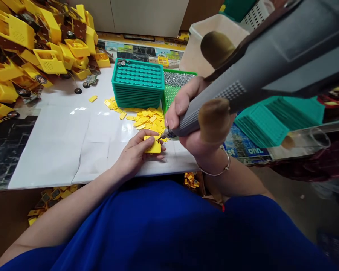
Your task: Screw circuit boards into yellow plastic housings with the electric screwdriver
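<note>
Near the table's front edge, my left hand (135, 150) is closed around a small yellow plastic case (153, 146), with the thumb on its top face. My right hand (194, 124) grips a grey electric screwdriver (211, 101) whose body slants up to the right. The bit points down at the upper right part of the case; whether it sits on a screw is too small to tell. Just beyond the case lies a pile of small yellow plastic pieces (149, 121). A green tray (180, 78) with many small silvery screws stands partly behind my right hand.
A stack of teal trays (138, 86) stands beyond the yellow pieces, with small round parts on top. Yellow cases with wired round parts (51, 60) are heaped at the left. A whitish bin (196, 34) and more teal trays (265, 124) are on the right.
</note>
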The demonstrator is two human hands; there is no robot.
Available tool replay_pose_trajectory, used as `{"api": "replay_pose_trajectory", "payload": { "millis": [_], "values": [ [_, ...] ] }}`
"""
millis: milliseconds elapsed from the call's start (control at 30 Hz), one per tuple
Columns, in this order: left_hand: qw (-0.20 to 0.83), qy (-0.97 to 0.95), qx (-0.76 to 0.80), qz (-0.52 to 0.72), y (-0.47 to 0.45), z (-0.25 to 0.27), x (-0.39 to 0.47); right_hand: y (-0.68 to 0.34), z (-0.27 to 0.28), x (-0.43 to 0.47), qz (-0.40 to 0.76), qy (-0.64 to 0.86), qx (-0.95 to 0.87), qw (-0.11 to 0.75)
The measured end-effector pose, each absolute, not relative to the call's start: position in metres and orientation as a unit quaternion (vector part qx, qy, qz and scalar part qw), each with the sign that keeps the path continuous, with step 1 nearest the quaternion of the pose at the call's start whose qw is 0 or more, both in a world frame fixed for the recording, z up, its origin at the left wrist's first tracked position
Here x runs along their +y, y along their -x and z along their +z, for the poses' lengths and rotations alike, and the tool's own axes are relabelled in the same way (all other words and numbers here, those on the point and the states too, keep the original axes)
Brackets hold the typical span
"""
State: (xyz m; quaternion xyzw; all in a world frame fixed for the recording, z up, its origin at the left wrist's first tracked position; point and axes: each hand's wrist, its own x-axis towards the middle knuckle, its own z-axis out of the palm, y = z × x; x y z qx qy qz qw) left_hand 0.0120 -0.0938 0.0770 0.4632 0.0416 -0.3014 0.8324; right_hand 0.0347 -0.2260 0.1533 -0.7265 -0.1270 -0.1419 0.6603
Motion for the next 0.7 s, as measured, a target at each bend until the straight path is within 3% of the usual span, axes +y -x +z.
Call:
{"api": "replay_pose_trajectory", "payload": {
  "millis": [133,267,500,567,700],
  "values": [
    [0.833,-0.462,0.045,-0.301,-0.012,0.077,-0.094,-0.035,0.147,-0.226,-0.162,0.7,-0.151,0.679],
    [0.828,-0.47,0.044,-0.304,-0.011,0.078,-0.094,-0.034,0.147,-0.225,-0.1,0.8,-0.079,0.586],
    [0.821,-0.483,0.041,-0.302,-0.013,0.08,-0.092,-0.041,0.129,-0.231,-0.04,0.856,-0.176,0.485],
    [0.82,-0.484,0.044,-0.304,-0.013,0.08,-0.093,-0.042,0.124,-0.23,-0.07,0.824,-0.17,0.536],
    [0.813,-0.492,0.058,-0.307,-0.012,0.081,-0.1,-0.039,0.13,-0.226,-0.124,0.62,-0.193,0.75]
  ]
}}
